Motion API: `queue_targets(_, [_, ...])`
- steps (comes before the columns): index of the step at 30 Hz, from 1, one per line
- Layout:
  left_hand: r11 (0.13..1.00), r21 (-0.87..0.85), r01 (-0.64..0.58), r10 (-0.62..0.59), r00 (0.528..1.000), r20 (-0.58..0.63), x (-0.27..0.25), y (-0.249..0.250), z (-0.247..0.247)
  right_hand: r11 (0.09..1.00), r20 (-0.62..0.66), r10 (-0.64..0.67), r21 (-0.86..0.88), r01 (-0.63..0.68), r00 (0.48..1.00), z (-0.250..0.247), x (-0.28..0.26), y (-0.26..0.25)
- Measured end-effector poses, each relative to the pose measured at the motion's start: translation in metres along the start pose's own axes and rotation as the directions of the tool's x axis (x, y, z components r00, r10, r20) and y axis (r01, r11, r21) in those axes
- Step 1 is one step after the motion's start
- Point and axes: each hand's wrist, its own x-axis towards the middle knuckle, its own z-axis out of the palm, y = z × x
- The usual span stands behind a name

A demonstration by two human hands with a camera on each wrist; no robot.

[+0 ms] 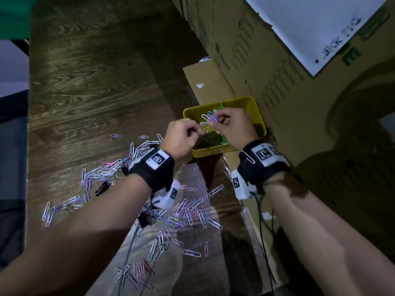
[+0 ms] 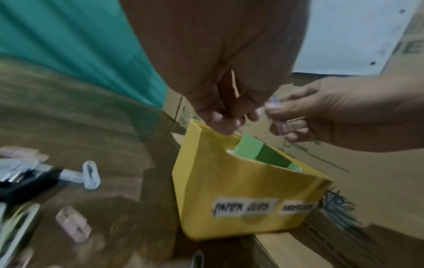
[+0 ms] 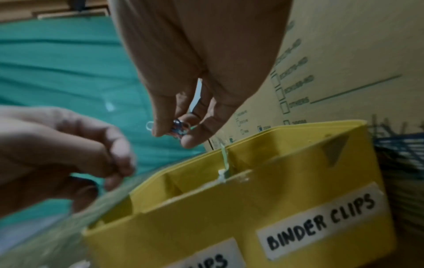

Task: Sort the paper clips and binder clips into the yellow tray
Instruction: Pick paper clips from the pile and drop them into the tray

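Note:
The yellow tray (image 1: pixel 241 100) stands against the boxes, split by a green divider (image 1: pixel 221 106). Its front wall (image 3: pixel 206 226) carries a "BINDER CLIPS" label on the right compartment. My right hand (image 1: pixel 215 119) hovers over the tray near the divider and pinches a small bunch of coloured paper clips (image 1: pixel 210 117), also seen in the right wrist view (image 3: pixel 177 127). My left hand (image 1: pixel 197 130) is just left of it, above the tray's left part, with its fingers (image 3: pixel 117 163) curled together; I see no clip in them. Dark contents (image 1: pixel 210 138) lie in the tray under both hands.
Several loose paper clips (image 1: pixel 186 212) and more (image 1: pixel 100 171) are scattered on the wooden table (image 1: pixel 96 82), with black binder clips (image 1: pixel 102 186) among them. Cardboard boxes (image 1: pixel 277 82) wall off the right side. One paper clip (image 1: pixel 249 157) clings to my right wrist band.

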Motion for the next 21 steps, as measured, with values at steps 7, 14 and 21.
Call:
queue_targets(7, [0.983, 0.170, 0.064, -0.085, 0.989, 0.119, -0.058, -0.033, 0.043, 0.928, 0.276, 0.020, -0.363, 0.085, 0.961, 0.022, -0.001, -0.002])
queue_targets(14, [0.849, 0.505, -0.155, -0.172, 0.823, 0.541, -0.087, -0.044, 0.072, 0.960, 0.242, -0.245, -0.076, 0.270, 0.939, 0.027, -0.071, 0.002])
queue_targets(21, [0.826, 0.438, -0.355, -0.001, 0.776, 0.631, -0.155, -0.049, 0.071, 0.906, 0.492, 0.144, -0.415, 0.087, 0.858, 0.049, -0.161, 0.077])
